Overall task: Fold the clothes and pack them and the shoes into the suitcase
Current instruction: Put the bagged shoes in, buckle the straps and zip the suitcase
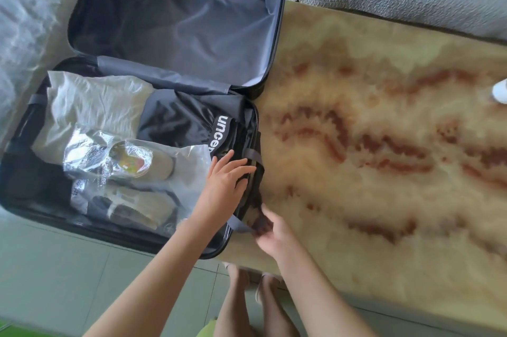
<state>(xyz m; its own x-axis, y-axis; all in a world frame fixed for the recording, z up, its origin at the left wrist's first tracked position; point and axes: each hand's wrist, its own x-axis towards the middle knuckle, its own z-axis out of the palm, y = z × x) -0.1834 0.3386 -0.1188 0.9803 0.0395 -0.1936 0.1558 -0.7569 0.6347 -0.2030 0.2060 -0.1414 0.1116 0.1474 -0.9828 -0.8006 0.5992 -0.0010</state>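
Table: suitcase packed. Left hand flat on clothes; right hand pinches strap. Next, likely: clip it.

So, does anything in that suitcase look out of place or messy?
Nothing spilled or damaged. Only the far strap and near strap trail over the suitcase rim instead of crossing the packed clothes. The right hand pinches the near strap; the left hand lies flat on the black garment.
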